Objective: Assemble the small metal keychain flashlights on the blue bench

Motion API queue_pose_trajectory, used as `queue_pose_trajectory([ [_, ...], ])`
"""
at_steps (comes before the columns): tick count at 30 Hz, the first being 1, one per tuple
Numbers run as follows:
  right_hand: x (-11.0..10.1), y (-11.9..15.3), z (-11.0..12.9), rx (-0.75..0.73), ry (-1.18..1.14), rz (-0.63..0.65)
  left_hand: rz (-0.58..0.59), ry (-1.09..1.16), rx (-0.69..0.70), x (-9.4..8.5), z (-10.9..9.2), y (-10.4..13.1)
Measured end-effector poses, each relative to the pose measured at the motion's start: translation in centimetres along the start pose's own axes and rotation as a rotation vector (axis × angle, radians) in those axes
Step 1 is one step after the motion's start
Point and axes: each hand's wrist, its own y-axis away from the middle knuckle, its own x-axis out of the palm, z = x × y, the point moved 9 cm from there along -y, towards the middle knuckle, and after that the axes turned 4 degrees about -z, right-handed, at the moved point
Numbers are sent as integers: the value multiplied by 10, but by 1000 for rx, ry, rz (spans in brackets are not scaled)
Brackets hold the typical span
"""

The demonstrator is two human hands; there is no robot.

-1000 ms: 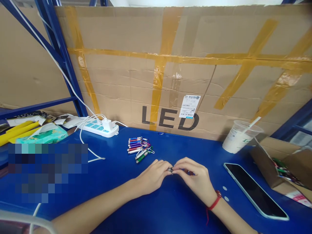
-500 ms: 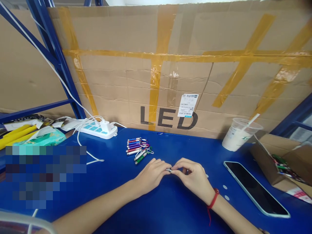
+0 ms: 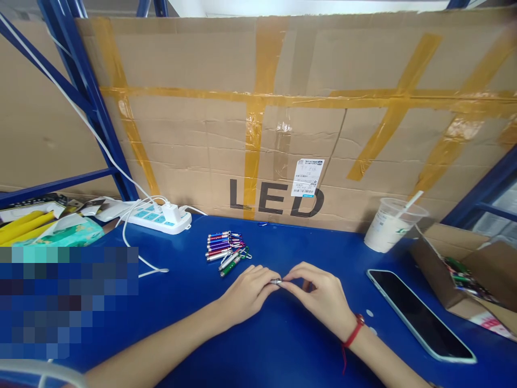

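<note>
The person's left hand [image 3: 247,295] is closed around a small silvery metal cylinder [image 3: 276,282], which sits between the two hands above the middle of the blue worktop [image 3: 266,334]. The right hand [image 3: 321,293] pinches the cylinder's other end between thumb and forefinger. Beyond the left hand, a cluster of slim metallic penlights [image 3: 222,247] lies near the worktop's far edge. A black-screened smartphone [image 3: 422,315] lies to the right, beside an open cardboard box [image 3: 436,269] that holds more small metallic items.
</note>
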Motion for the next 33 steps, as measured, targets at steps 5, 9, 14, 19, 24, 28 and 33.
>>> queue_pose_trajectory([
  [5, 2, 0, 2, -40, 10, 5, 16, -45, -9, 4, 2, 0],
  [9, 5, 1, 1, -59, -11, 9, 15, -94, -26, 4, 6, 0],
  [14, 3, 1, 1, -69, -57, -20, 6, -154, -64, 0, 9, 1],
  [19, 3, 0, 0, -70, -28, -24, -17, -135, -32, -2, 8, -2],
  [24, 2, 0, -2, -73, 42, -25, -47, -179, -39, -6, 14, -4],
  [28, 6, 0, 0, -108, 52, 22, -71, -183, -32, -8, 18, -4],
  [33, 14, 2, 4, -138, 57, 106, -81, -165, 29, -7, 13, -4],
])
